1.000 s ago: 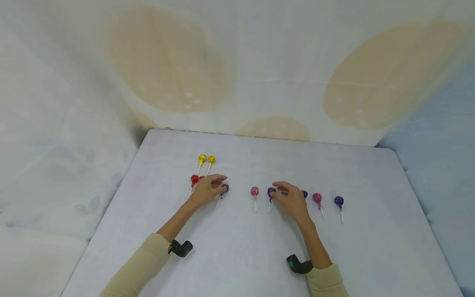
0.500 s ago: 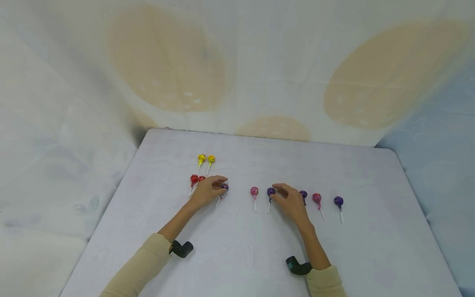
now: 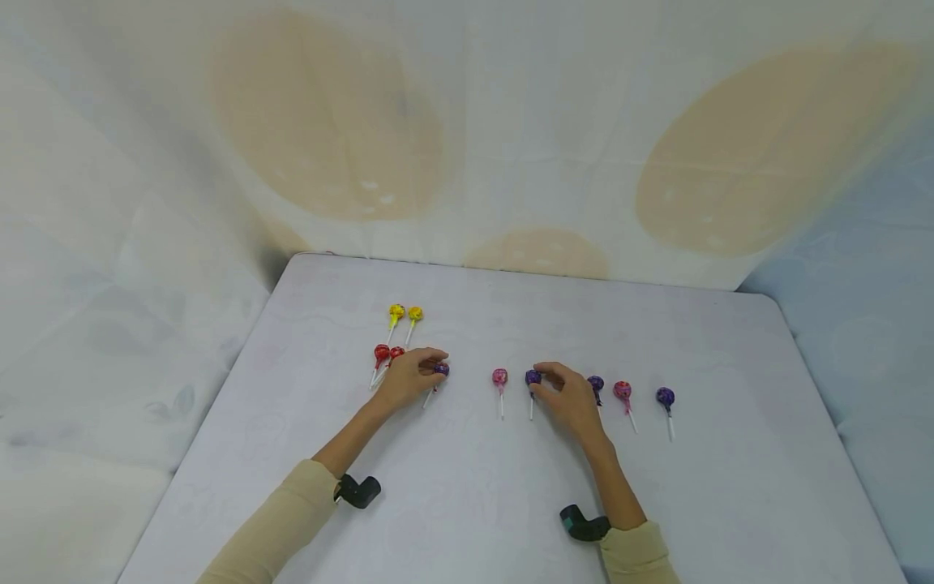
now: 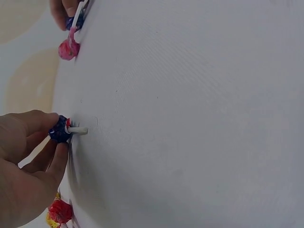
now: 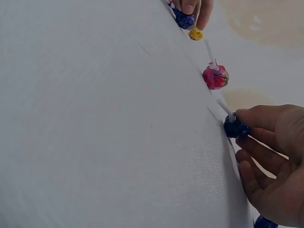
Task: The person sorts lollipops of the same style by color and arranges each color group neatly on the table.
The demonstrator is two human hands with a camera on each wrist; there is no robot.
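Note:
A row of lollipops lies on the white table (image 3: 467, 487). My left hand (image 3: 426, 369) pinches the head of a purple lollipop (image 3: 441, 369) between thumb and fingers; the left wrist view shows the same purple lollipop (image 4: 59, 130) with its white stick pointing away. My right hand (image 3: 547, 381) pinches the head of another purple lollipop (image 3: 533, 377), which the right wrist view shows as a dark purple head (image 5: 236, 128) at my fingertips (image 5: 244, 114). A pink lollipop (image 3: 499, 376) lies between the two hands, untouched.
Two yellow lollipops (image 3: 405, 312) and two red ones (image 3: 382, 352) lie beyond the left hand. To the right of my right hand lie a purple lollipop (image 3: 596, 382), a pink one (image 3: 622, 389) and another purple one (image 3: 665, 397). Pale draped cloth surrounds the table.
Both hands have settled a little lower and closer onto their purple lollipops. The lollipops themselves have barely shifted.

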